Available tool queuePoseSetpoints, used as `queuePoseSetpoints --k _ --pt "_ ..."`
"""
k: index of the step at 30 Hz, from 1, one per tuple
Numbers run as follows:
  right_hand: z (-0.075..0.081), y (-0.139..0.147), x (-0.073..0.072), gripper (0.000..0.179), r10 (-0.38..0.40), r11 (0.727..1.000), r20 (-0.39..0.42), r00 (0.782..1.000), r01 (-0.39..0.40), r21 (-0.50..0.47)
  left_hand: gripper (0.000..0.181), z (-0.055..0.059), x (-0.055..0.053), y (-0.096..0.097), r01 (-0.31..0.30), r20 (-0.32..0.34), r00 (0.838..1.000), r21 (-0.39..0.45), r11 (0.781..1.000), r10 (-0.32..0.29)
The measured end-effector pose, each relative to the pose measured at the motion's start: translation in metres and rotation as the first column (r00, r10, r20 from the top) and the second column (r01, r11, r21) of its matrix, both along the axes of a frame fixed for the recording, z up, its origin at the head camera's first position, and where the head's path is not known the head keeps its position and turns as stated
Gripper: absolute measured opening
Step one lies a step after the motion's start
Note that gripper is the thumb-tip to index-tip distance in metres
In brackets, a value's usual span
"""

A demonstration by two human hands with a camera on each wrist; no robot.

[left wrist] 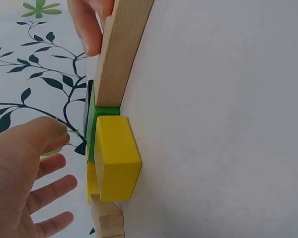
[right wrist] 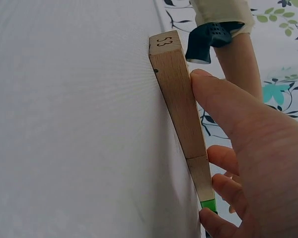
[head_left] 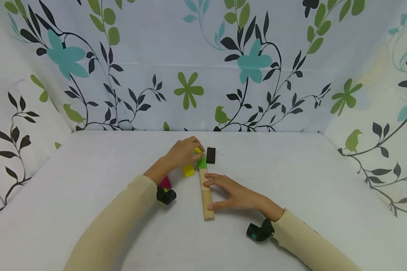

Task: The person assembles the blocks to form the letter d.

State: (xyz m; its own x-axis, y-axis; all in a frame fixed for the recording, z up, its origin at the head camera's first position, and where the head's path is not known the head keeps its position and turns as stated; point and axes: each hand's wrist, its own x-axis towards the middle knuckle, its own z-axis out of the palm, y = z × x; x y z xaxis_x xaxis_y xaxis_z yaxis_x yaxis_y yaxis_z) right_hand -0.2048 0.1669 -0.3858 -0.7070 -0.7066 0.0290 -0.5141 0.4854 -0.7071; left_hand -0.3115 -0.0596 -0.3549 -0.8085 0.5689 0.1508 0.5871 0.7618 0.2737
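Two wooden blocks (head_left: 207, 205) lie end to end in a row, with a green block (head_left: 201, 162) at the far end. Beyond it is a yellow block (head_left: 198, 150), partly covered by my left hand (head_left: 184, 152). In the left wrist view, that hand's thumb and fingers are spread just above the far yellow block (left wrist: 92, 181). My right hand (head_left: 235, 194) rests along the row, thumb touching the nearer wooden block (right wrist: 176, 104) and fingertips on the farther one (right wrist: 201, 176). The nearer block's end is marked "53".
A second yellow block (head_left: 188, 170) sits left of the row, and a dark brown block (head_left: 211, 155) right of the green one. A magenta block (head_left: 165, 183) shows beside my left wrist. Another wooden block (left wrist: 108, 218) appears beyond the yellow ones. Patterned cloth (head_left: 149, 56) surrounds the white tabletop (head_left: 291, 169).
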Motion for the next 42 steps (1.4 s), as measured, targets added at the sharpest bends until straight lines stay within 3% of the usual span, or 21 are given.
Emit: queuePoseSetpoints --k 7,13,20,29,42 --pt "0.001 -0.003 0.000 0.061 0.002 1.000 0.004 1.000 -0.002 -0.002 0.035 -0.003 -0.012 -0.003 -0.112 0.024 0.993 -0.093 0.989 0.114" --pt "0.000 -0.005 0.000 0.061 0.008 1.000 0.013 1.000 -0.008 -0.002 0.038 -0.008 -0.017 -0.007 -0.144 0.079 0.985 -0.085 0.986 0.151" --pt "0.000 -0.004 -0.001 0.061 0.008 1.000 0.015 1.000 -0.008 -0.002 0.036 -0.008 -0.021 -0.007 -0.134 0.099 0.985 -0.055 0.990 0.139" --pt "-0.001 -0.002 -0.001 0.060 -0.001 1.000 0.018 1.000 0.001 0.000 0.033 -0.008 -0.026 -0.005 -0.045 0.121 0.991 -0.057 0.997 0.052" --pt "-0.003 0.000 -0.001 0.060 -0.006 1.000 0.009 1.000 0.006 0.003 0.030 -0.008 -0.025 -0.002 0.025 0.164 0.986 -0.041 0.999 -0.018"
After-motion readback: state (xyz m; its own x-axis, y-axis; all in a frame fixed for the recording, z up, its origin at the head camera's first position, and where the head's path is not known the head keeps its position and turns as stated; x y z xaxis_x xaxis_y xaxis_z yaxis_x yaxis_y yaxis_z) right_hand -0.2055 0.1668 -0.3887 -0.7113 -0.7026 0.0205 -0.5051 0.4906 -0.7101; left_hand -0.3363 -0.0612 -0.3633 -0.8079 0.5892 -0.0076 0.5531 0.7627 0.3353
